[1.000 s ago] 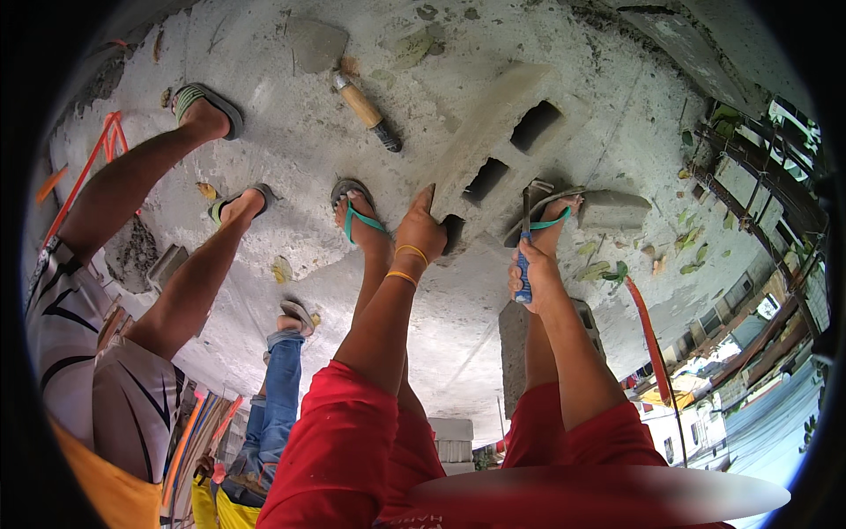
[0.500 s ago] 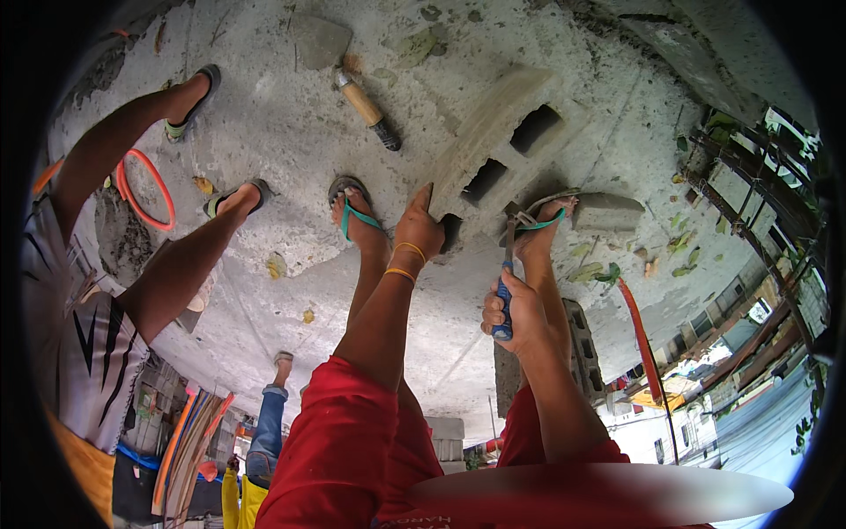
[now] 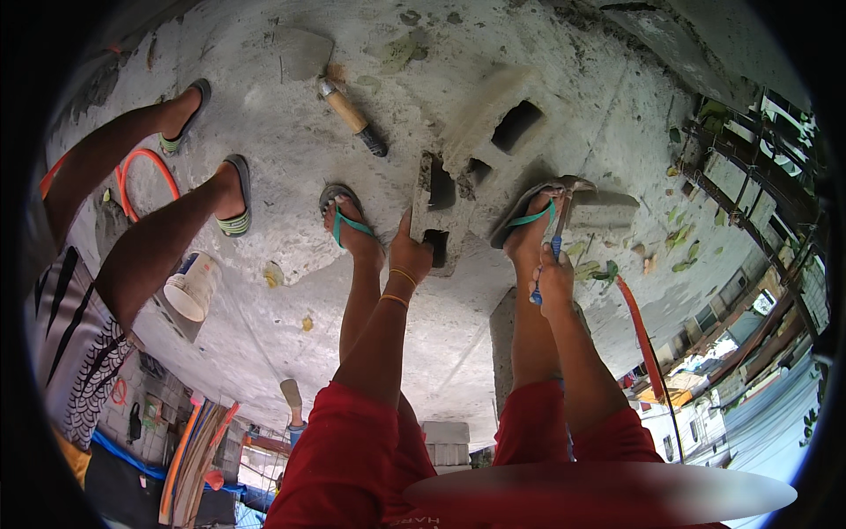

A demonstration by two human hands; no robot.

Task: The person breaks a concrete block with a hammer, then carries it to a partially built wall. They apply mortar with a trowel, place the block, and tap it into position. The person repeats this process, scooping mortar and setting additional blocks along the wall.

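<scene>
My left hand (image 3: 411, 251) grips the near edge of a hollow concrete block piece (image 3: 441, 219) with broken, rough edges, between my sandalled feet. Another block section (image 3: 476, 123) with openings lies just behind it. My right hand (image 3: 553, 280) is closed on the blue handle of a hammer (image 3: 560, 229), whose head is up beside my right foot (image 3: 533, 220). A trowel (image 3: 348, 113) with a wooden handle lies on the concrete beyond my left foot. A chunk of block (image 3: 604, 213) lies right of the hammer.
A co-worker's legs (image 3: 150, 256) stand at left, near an orange hose (image 3: 145, 157) and a white bucket (image 3: 192, 286). Another block (image 3: 504, 344) is behind my right leg. Bent rebar (image 3: 740, 185), leaves and a red strip (image 3: 643, 335) line the right side.
My left hand has moved slightly down and left, and the near block piece now appears broken apart from the farther one. The hammer has moved right and up. The co-worker's near foot shifted.
</scene>
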